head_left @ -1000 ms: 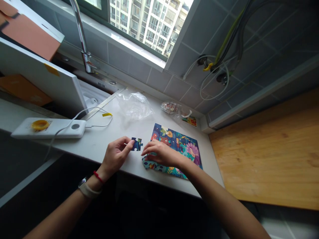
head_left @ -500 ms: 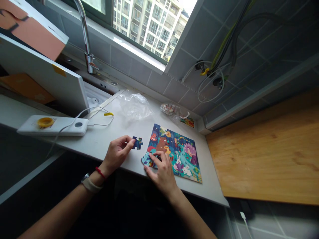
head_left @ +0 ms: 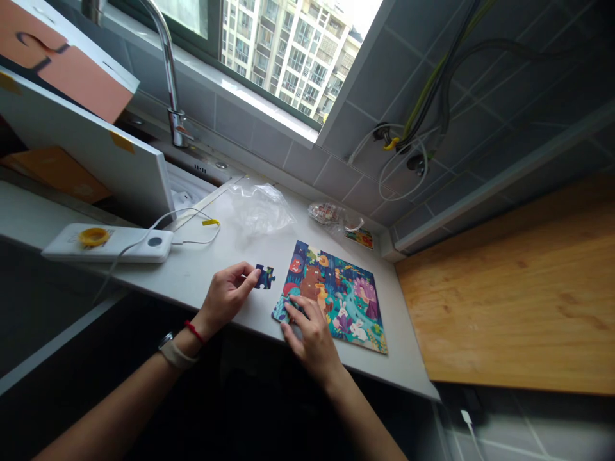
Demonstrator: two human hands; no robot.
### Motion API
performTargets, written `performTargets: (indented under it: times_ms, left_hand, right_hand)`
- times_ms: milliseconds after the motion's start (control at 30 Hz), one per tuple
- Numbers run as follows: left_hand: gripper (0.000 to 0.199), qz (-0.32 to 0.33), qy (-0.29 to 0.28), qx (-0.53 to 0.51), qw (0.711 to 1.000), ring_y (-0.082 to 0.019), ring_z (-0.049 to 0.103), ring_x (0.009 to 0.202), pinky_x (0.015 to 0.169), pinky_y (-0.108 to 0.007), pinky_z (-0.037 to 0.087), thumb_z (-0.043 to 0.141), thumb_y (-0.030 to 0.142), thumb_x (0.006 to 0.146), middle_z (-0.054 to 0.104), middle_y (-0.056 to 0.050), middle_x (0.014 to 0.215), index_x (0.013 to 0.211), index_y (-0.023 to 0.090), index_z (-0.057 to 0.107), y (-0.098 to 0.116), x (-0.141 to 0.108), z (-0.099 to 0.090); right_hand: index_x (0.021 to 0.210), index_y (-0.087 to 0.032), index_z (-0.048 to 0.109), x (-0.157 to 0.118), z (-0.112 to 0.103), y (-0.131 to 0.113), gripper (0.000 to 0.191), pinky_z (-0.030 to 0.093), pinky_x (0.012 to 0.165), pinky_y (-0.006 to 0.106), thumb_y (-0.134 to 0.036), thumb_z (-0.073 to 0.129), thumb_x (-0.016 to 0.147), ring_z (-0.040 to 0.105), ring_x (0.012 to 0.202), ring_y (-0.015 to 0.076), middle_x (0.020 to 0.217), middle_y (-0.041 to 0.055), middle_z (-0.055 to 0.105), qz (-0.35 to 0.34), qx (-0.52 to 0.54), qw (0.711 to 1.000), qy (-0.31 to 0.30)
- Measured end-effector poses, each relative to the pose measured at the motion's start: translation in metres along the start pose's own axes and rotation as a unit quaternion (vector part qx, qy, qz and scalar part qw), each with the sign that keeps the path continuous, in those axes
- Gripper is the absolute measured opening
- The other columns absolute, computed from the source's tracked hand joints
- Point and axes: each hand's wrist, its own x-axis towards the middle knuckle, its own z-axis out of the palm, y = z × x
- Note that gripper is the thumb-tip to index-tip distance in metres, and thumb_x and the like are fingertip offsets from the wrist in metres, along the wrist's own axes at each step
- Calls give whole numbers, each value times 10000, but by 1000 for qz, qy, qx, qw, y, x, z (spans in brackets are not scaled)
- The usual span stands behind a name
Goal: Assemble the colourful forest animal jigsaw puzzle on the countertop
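My left hand [head_left: 229, 296] is closed, pinching a dark blue jigsaw piece [head_left: 264, 276] between thumb and fingertips, just left of the puzzle. On the counter lies a colourful animal jigsaw puzzle [head_left: 353, 301] with a bear, white rabbits and a pink peacock tail. My right hand [head_left: 312, 333] rests with fingers apart on the puzzle's lower left corner, fingertips touching the spotted blue part there. That hand hides some of the puzzle's lower edge.
A crumpled clear plastic bag [head_left: 262, 208] and a second bag with contents [head_left: 329, 215] lie behind the puzzle, near a small picture card [head_left: 360, 238]. A white power bank-like device [head_left: 134, 246] carries a yellow ring [head_left: 94, 237]. A wooden board [head_left: 509, 301] stands at right.
My right fingers have shifted slightly right on the puzzle's lower left corner, and the spotted corner part now sits more in line. The left hand keeps its piece in place.
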Motion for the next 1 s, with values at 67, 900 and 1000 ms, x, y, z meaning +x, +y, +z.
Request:
performTargets:
  times_ms: [67, 900, 1000]
  left_hand:
    - [384, 3, 1, 0, 1000, -151, 627, 620, 600, -242, 504, 641, 479, 948, 651, -6, 673, 709, 179, 633, 2, 0, 0]
    - [387, 9, -10, -1, 1000, -163, 646, 636, 616, -245, 521, 651, 499, 945, 689, -23, 694, 729, 178, 665, 0, -1, 0]
    - [376, 12, -35, 26, 999, -165, 656, 652, 626, -240, 518, 658, 508, 943, 716, -32, 734, 770, 178, 704, 2, -1, 1]
  right_hand:
    - [1318, -268, 731, 0, 0, 2, 406, 524, 1105, 520, -236, 729, 914, 625, 1246, 306, 1333, 118, 701, 24, 27, 999, 16]
    - [1493, -281, 611, -10, -4, 11, 489, 440, 1199, 619, -209, 566, 1011, 460, 1503, 338, 1542, 54, 597, -20, -40, 997, -55]
    - [1506, -272, 594, -14, -8, 11, 517, 402, 1224, 627, -246, 615, 990, 425, 1531, 344, 1572, 72, 565, -11, 3, 998, -66]
